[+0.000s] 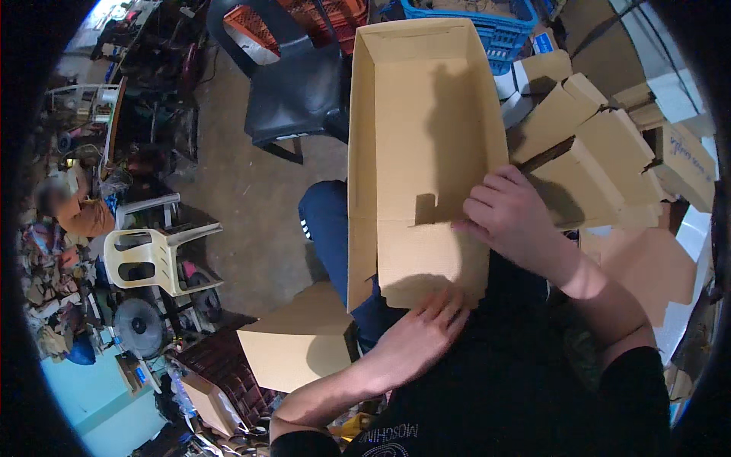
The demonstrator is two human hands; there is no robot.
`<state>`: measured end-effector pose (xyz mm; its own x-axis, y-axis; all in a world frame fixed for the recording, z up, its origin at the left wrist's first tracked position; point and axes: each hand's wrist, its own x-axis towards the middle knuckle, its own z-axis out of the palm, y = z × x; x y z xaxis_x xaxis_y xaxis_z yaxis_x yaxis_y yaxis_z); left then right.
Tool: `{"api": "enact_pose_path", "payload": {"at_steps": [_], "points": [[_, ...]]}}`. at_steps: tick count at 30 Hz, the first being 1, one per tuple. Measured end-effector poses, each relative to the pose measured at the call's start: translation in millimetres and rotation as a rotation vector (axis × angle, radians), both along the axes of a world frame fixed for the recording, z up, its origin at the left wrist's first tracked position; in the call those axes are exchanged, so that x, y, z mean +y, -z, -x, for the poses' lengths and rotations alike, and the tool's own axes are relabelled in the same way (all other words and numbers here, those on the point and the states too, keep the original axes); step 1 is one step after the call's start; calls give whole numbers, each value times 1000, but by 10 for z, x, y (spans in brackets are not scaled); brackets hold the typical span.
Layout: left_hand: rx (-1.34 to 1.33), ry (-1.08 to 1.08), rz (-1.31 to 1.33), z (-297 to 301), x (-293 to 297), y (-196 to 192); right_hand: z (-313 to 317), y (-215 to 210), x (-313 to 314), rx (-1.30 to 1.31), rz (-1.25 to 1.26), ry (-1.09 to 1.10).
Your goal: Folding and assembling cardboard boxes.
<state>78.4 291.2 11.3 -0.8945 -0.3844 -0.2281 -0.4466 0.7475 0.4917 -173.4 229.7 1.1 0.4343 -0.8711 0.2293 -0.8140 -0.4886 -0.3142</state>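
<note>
A long, open cardboard box (411, 137) lies lengthwise over my lap, its far end and side walls folded up. At its near end a bottom panel (419, 255) runs toward me, with a small dark notch where the right wall starts. My right hand (512, 221) is closed on the right wall beside that panel, fingers curled. Down at the near edge my left hand (426, 331) grips the end of the panel; its fingers are together and the thumb is hidden. Shadows fall across the inside of the box.
Flattened and partly folded cardboard pieces (594, 160) are heaped on the right. A dark plastic chair (297, 91) and a blue crate (487, 34) stand beyond the box. Another box (297, 346) sits at my lower left. Farther left are a cream chair (129, 259) and a person in orange (87, 217).
</note>
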Motion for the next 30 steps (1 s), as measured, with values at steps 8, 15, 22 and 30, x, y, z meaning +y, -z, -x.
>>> {"api": "enact_pose_path", "payload": {"at_steps": [8, 15, 22, 30], "points": [[17, -106, 484, -528, -1338, -794, 92, 16, -60, -53, 41, -5], [-74, 219, 397, -397, -1496, -631, 147, 42, -11, -124, 44, 43], [9, 221, 185, -65, -1739, -433, 200, 52, 25, -96, 15, 64], [362, -88, 228, -64, -1723, -103, 109, 53, -9, -36, 31, 40]]}}
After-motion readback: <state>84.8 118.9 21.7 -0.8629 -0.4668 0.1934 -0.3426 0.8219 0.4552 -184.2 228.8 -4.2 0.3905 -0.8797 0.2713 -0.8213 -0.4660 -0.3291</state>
